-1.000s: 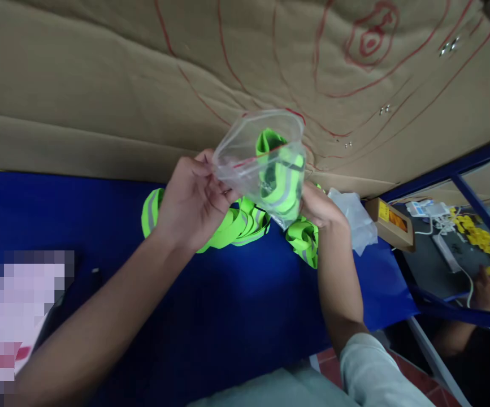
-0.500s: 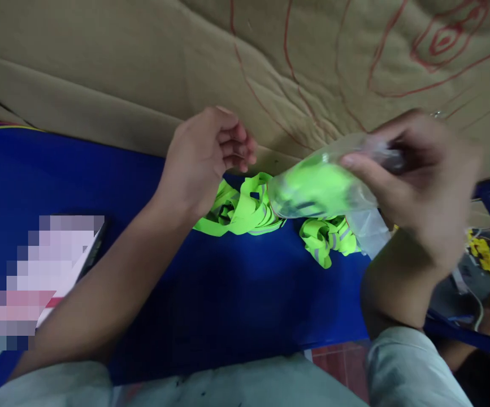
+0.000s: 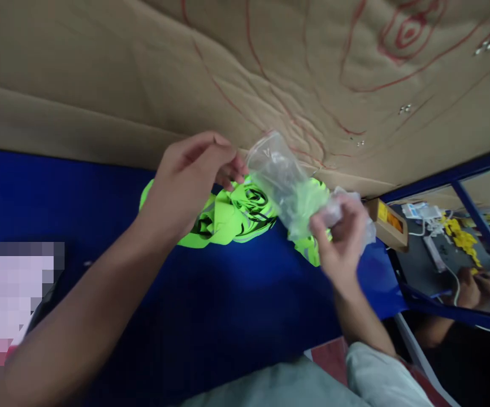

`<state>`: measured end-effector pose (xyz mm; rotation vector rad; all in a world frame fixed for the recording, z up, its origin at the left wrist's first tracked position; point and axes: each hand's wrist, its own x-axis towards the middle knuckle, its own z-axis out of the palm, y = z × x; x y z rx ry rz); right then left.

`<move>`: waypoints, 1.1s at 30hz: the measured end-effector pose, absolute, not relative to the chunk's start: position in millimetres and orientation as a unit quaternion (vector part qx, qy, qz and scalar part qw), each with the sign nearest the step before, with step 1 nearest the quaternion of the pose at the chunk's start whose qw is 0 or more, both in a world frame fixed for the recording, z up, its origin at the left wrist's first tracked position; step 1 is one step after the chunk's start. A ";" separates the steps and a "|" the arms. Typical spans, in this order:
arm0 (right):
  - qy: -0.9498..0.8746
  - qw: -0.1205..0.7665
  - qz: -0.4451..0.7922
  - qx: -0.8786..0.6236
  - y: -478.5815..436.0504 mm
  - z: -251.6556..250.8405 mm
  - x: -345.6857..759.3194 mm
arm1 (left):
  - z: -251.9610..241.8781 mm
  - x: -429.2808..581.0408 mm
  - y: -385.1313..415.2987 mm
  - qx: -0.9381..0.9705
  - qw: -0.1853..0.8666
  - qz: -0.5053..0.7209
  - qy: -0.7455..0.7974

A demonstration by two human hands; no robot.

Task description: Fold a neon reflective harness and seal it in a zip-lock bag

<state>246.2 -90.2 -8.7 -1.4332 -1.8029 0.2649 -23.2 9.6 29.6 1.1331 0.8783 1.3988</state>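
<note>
My right hand (image 3: 340, 240) is closed on the lower end of a crumpled clear plastic bag (image 3: 285, 181), held tilted above the table; green shows through its lower part. My left hand (image 3: 189, 181) has its thumb and curled fingers pinched at the bag's upper left edge. Beneath both hands a pile of neon green reflective straps (image 3: 228, 215) lies on the blue table (image 3: 228, 305). More green strap (image 3: 308, 251) shows just left of my right hand.
A brown cardboard sheet with red drawn lines (image 3: 245, 73) stands behind the table. A small cardboard box (image 3: 389, 223) sits at the table's right end. Lower right, another person's hand (image 3: 476, 288) works among yellow parts (image 3: 460, 237) and white cables.
The bag stuffed with green strap that my right hand swung off to the right is gone from view. My right hand is back nearer the middle with a crumpled bag, and my left hand has come to its edge.
</note>
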 end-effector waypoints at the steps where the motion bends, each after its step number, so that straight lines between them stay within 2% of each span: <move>1: -0.707 0.433 0.059 -0.556 -100.0 -13.2 245.5 | 27.8 -21.6 7.6 0.517 0.513 0.566 0.386; 4: -0.723 0.486 -0.092 -0.483 -114.1 -4.7 269.1 | 17.7 -13.8 0.7 0.681 0.392 0.473 0.400; 6: -0.597 0.609 -0.194 -0.484 -102.2 14.4 305.1 | 5.1 -5.8 -3.2 0.777 0.290 0.394 0.397; 8: -0.555 0.634 -0.181 -0.507 -73.5 28.3 344.7 | -10.9 3.0 -5.5 0.837 0.191 0.295 0.419; 10: -0.582 0.574 -0.090 -0.570 -37.6 23.7 370.0 | -26.2 9.2 -5.3 0.865 0.147 0.202 0.435; 12: -0.645 0.447 0.026 -0.619 -7.3 -1.0 368.6 | -36.8 10.6 -2.2 0.872 0.160 0.157 0.436; 16: -0.739 0.321 0.145 -0.574 9.8 -62.6 309.8 | -41.2 1.6 7.8 0.868 0.190 0.147 0.435; 19: -0.781 0.259 0.194 -0.534 4.0 -78.0 280.8 | -37.4 -4.6 12.1 0.856 0.193 0.170 0.449; 25: -0.791 0.228 0.194 -0.533 32.5 -67.2 290.8 | -31.1 3.3 6.0 0.861 0.189 0.152 0.447; 33: -0.766 0.233 0.202 -0.565 54.0 -87.2 274.5 | -32.1 5.7 6.2 0.855 0.185 0.130 0.467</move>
